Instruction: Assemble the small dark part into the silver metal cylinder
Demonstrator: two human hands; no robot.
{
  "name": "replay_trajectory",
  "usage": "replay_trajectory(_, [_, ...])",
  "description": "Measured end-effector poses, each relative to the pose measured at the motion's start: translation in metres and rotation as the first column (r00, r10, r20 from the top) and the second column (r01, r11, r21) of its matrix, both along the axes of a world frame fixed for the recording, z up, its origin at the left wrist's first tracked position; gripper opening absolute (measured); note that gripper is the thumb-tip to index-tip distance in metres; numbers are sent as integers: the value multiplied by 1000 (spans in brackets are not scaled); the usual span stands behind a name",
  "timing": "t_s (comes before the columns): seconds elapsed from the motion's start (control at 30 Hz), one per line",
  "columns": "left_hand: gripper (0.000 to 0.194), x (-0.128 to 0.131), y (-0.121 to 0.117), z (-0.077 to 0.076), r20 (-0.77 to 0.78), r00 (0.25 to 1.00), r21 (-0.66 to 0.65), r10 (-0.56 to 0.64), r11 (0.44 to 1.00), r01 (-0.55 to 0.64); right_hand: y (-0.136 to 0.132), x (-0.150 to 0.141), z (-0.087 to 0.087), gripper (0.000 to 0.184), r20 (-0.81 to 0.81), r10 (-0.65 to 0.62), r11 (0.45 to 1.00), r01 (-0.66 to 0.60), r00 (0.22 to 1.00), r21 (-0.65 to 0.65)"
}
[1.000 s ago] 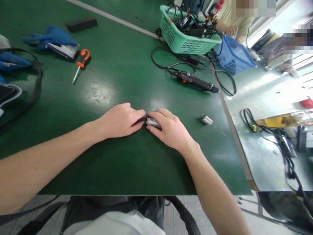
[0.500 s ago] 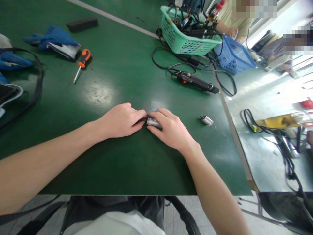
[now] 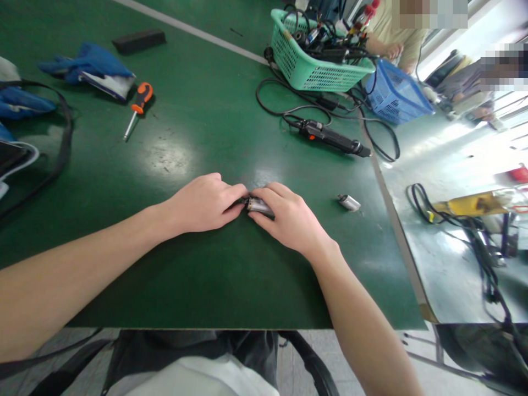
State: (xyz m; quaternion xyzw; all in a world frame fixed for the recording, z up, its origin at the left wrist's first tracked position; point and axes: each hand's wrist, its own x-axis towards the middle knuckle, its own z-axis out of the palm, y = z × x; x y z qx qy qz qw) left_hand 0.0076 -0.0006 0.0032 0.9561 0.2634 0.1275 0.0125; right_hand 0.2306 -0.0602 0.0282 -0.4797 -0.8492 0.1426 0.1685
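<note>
Low over the green table (image 3: 231,275), my right hand (image 3: 291,217) grips a small silver cylinder (image 3: 259,206), which looks like a small motor. My left hand (image 3: 210,203) meets it from the left, thumb and fingers pinched on a small dark part (image 3: 244,201) at the cylinder's end. The fingers cover most of that part, so its kind does not show. A second silver motor (image 3: 350,203) with a dark end lies on the table to the right of my right hand.
Beyond my hands lie a corded electric screwdriver (image 3: 332,138) and an orange-black screwdriver (image 3: 142,99). A green basket (image 3: 317,74) of cabled parts stands beside a blue basket (image 3: 396,96). Blue gloves (image 3: 94,66) and a dark block (image 3: 139,41) are left. A co-worker's hand (image 3: 394,51) shows behind.
</note>
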Motion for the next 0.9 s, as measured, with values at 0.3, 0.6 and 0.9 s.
replay_trajectory(0.3, [26, 1, 0, 1, -4, 1000, -9, 12, 1000, -13, 0, 1, 0, 26, 4, 1, 1000, -1, 1000, 2])
replay_trajectory(0.6, [25, 1, -1, 2, -14, 1000, -2, 25, 1000, -25, 0, 1, -1, 25, 12, -3, 1000, 3, 1000, 0])
replay_trajectory(0.9, [26, 1, -2, 3, -9, 1000, -3, 22, 1000, -22, 0, 1, 0, 24, 8, -6, 1000, 6, 1000, -3])
